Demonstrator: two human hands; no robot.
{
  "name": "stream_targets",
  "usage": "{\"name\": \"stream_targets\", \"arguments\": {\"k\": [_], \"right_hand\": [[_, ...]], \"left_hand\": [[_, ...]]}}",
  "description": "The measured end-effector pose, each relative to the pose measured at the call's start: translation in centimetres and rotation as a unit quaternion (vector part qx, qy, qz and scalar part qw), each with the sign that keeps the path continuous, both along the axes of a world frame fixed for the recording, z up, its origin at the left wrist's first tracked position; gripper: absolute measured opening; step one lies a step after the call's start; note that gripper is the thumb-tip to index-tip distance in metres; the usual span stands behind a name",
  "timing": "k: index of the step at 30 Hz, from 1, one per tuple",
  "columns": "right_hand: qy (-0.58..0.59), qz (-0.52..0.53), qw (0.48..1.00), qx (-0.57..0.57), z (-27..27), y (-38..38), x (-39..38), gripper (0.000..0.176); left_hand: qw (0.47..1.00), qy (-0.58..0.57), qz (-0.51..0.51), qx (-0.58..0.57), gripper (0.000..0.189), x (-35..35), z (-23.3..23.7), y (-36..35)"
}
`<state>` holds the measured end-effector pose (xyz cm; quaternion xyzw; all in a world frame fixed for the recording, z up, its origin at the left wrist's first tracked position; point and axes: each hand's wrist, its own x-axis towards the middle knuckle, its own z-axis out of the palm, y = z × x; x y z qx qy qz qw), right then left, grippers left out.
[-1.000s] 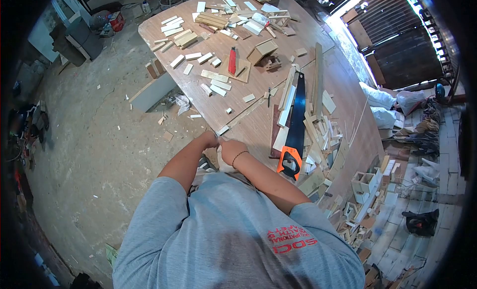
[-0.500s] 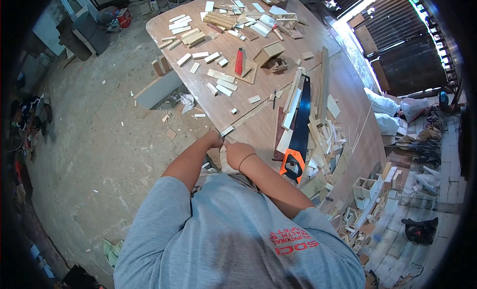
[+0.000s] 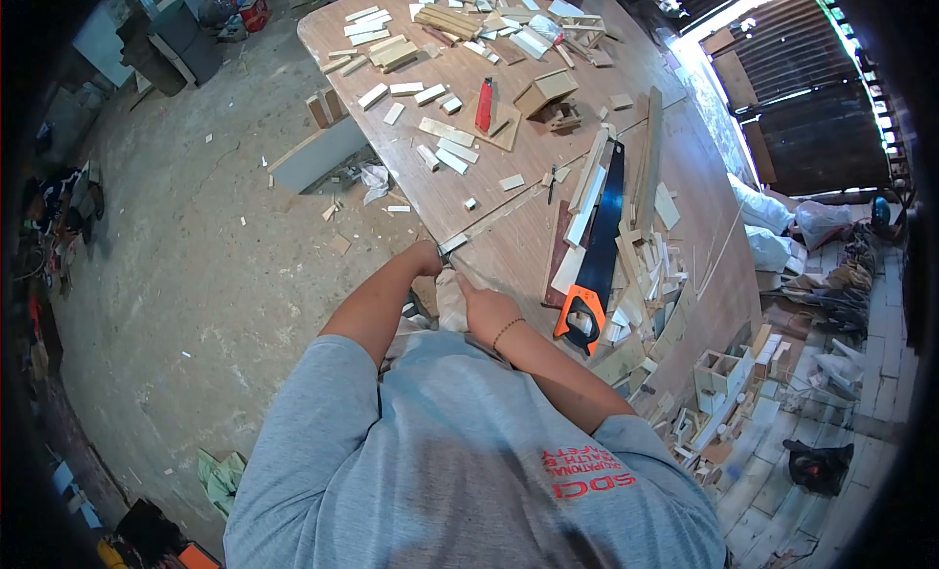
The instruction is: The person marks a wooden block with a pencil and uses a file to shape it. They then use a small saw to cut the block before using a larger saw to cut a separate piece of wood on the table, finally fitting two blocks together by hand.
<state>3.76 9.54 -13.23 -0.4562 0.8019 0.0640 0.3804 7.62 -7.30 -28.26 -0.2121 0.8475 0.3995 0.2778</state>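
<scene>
My left hand (image 3: 426,259) is at the table's near left edge, its fingers closed at a short pale wood strip (image 3: 453,244) that lies along the edge. Just to the right and closer to my body is my right hand (image 3: 486,310), a bracelet on its wrist. It looks curled, and its fingertips, along with anything in them, are hidden. A small white wood block (image 3: 470,204) sits on the tabletop beyond the hands. To the right lies a handsaw (image 3: 584,318) with an orange and black handle, its dark blade pointing away from me.
The wooden table (image 3: 391,153) carries many loose wood pieces. Farther back are a red utility knife (image 3: 485,107) on a thin board and a small wooden box (image 3: 545,93). A white panel (image 3: 318,155) stands on the floor at left. Wood scraps and a box frame (image 3: 719,373) lie at right.
The view has shifted slightly, so the tabletop things sit higher and further right. My right hand has drawn a little away from the left, which stays at the strip.
</scene>
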Motion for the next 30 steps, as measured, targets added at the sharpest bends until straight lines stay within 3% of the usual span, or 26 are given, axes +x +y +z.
{"name": "stream_targets", "arguments": {"k": [4, 6, 9, 12, 15, 23, 28, 30], "right_hand": [[-0.002, -0.027, 0.999, -0.024, -5.7, -2.3, -0.8, 0.062], [-0.003, -0.051, 0.994, -0.095, -7.2, -2.8, -0.9, 0.062], [-0.01, -0.054, 0.995, -0.082, -5.2, -0.6, -0.3, 0.062], [-0.029, -0.044, 0.998, -0.03, -0.8, 3.0, 0.5, 0.063], [-0.036, -0.053, 0.998, -0.02, 0.0, 3.7, 0.7, 0.064], [0.02, -0.07, 0.988, -0.133, -10.2, -3.3, -0.8, 0.06], [0.004, -0.056, 0.998, -0.042, -2.1, 1.5, 0.4, 0.065], [-0.006, -0.036, 0.999, -0.012, -1.1, 3.1, 0.8, 0.067]], "left_hand": [[0.999, -0.033, 0.009, -0.036, 0.026, -0.3, 1.3, 0.4], [0.99, -0.067, -0.109, -0.05, 0.027, -0.8, 1.3, 0.0], [0.998, -0.053, -0.031, -0.031, 0.028, -0.1, 2.7, 0.4], [0.996, -0.064, -0.042, -0.046, 0.027, -0.3, 0.9, 0.5], [0.995, -0.069, -0.04, -0.06, 0.027, -0.4, 1.1, 0.6], [0.999, -0.01, -0.047, 0.013, 0.031, -0.4, -0.9, 0.3], [0.999, -0.036, -0.001, -0.037, 0.024, -0.3, -0.7, 0.8], [0.998, -0.044, -0.009, -0.038, 0.025, -0.2, -1.3, 0.8]]}}
